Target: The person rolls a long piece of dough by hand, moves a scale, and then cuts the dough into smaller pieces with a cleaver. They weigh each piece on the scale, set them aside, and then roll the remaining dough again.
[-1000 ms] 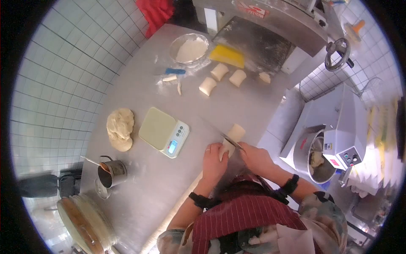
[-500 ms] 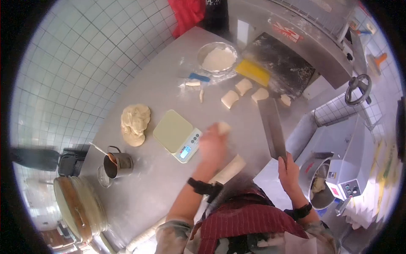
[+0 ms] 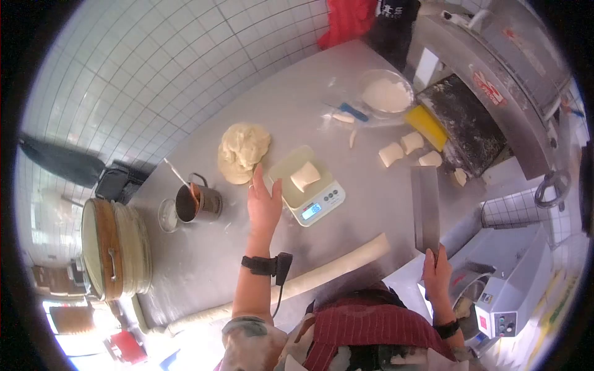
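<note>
My left hand (image 3: 264, 201) is empty, fingers spread, just left of the scale (image 3: 322, 209) and below the big dough lump (image 3: 244, 150). One dough piece (image 3: 305, 177) lies on the scale's plate, and the display is lit. In my right hand (image 3: 437, 276) is the handle of a wide-bladed cleaver (image 3: 426, 207), blade pointing away from me. A long dough roll (image 3: 334, 270) stretches along the near table edge. Several cut pieces, one of them a dough piece (image 3: 390, 154), lie beyond the cleaver beside a yellow scraper (image 3: 426, 127).
A flour bowl (image 3: 387, 93) and a blue tool (image 3: 354, 112) lie at the back. On the left stand a metal mug (image 3: 209, 204), a small glass dish (image 3: 167, 216) and stacked round steamers (image 3: 117, 250). A dark floured board (image 3: 464, 123) and a mixer (image 3: 510, 290) are at right.
My left hand has moved left and opened, and a dough piece now rests on the scale. The view has turned, so things appear shifted. The cleaver stays in my right hand.
</note>
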Demonstrator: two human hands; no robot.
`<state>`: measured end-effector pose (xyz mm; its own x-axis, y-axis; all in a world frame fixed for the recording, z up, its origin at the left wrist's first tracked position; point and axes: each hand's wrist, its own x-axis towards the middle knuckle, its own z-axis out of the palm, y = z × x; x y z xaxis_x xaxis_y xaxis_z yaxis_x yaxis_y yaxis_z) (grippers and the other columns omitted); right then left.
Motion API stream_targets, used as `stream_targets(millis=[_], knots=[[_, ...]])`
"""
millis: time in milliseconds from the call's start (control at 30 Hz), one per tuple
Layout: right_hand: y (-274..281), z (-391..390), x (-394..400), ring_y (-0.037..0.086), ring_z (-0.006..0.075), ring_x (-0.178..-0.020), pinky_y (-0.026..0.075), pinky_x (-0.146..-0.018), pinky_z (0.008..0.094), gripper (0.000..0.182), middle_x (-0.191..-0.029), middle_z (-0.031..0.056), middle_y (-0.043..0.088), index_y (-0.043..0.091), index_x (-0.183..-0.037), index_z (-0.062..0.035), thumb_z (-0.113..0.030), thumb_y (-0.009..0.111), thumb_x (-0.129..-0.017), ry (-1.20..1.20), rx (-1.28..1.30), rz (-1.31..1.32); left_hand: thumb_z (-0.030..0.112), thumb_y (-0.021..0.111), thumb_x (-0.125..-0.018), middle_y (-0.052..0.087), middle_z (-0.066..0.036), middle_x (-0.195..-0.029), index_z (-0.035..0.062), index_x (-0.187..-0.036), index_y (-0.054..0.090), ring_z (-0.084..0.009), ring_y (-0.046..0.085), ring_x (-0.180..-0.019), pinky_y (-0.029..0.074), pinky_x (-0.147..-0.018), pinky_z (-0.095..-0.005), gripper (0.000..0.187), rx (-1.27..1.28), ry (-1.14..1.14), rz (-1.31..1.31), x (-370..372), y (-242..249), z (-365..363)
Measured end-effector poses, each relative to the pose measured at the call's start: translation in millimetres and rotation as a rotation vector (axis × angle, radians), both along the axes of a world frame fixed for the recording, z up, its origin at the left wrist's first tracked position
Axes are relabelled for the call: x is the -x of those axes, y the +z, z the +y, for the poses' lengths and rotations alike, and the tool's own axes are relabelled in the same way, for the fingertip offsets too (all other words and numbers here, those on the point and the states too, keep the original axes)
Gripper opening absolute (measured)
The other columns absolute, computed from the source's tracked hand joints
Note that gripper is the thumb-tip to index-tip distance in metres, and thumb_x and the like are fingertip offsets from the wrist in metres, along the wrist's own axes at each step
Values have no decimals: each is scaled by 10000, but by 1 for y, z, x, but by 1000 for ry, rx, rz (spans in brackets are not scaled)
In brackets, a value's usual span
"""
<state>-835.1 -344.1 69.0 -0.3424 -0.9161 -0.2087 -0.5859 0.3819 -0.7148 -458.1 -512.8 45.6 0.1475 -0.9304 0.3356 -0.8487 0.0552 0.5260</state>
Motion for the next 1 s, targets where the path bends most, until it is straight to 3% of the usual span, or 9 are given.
stream_targets(millis=[267,333,433,600,667,700,767,833,1000], knots=[[-15,0,-4,601,307,-592,463,-562,399,281,-702,173,588,528,-1171,0,-174,501,-952,62,-59,-13,281,615,-888,557,-262,-1182,11,-1368,363,-423,568,-1016,461,-870,-476,606,-170,40,25,6,11,2],[-8,-3,-8,601,304,-588,463,-559,397,282,-698,171,588,528,-1173,-1,-174,500,-952,80,-33,-23,287,604,-899,537,-248,-1259,4,-1360,380,-403,517,-1163,438,-945,-462,584,-242,-5,72,16,20,-7],[-2,-5,-10,602,307,-588,465,-557,395,285,-698,170,590,528,-1177,-1,-176,498,-954,92,-18,-45,306,642,-861,551,-259,-1197,23,-1353,384,-409,549,-1067,439,-915,-477,624,-128,-96,31,26,8,-22],[-7,-5,-4,609,321,-601,463,-558,399,284,-711,177,595,526,-1174,1,-176,497,-954,65,-74,-59,313,669,-833,538,-241,-1236,22,-1355,387,-391,524,-1129,399,-972,-475,661,-154,-157,-40,47,10,-38],[-20,-1,5,490,114,-472,399,-461,298,284,-567,40,494,525,-1173,1,-196,482,-973,91,13,-19,318,678,-823,534,-235,-1250,20,-1356,387,-386,518,-1144,386,-987,-478,676,-216,-155,-46,54,11,-41],[-18,0,6,490,114,-472,399,-461,298,284,-567,40,494,525,-1173,1,-196,482,-973,85,9,-22,315,689,-810,538,-227,-1242,29,-1359,388,-382,519,-1143,383,-991,-481,689,-212,-169,-56,57,10,-41],[-9,-2,8,616,338,-625,459,-561,406,294,-726,193,593,518,-1184,-7,-191,488,-958,40,-97,-82,312,699,-796,543,-219,-1233,37,-1362,389,-378,519,-1143,380,-996,-483,702,-211,-190,-69,62,9,-42],[-9,-3,12,616,352,-636,460,-567,416,295,-733,197,596,517,-1185,-10,-197,485,-960,37,-97,-89,277,704,-784,559,-194,-1202,43,-1362,394,-354,525,-1140,381,-997,-480,697,-404,-228,-248,63,8,-42],[-15,-5,25,612,399,-672,462,-590,452,295,-754,210,606,509,-1186,-15,-207,481,-964,45,-81,-72,241,702,-781,566,-162,-1189,42,-1352,407,-330,531,-1135,394,-979,-476,673,-486,-185,-320,62,-5,-47]])
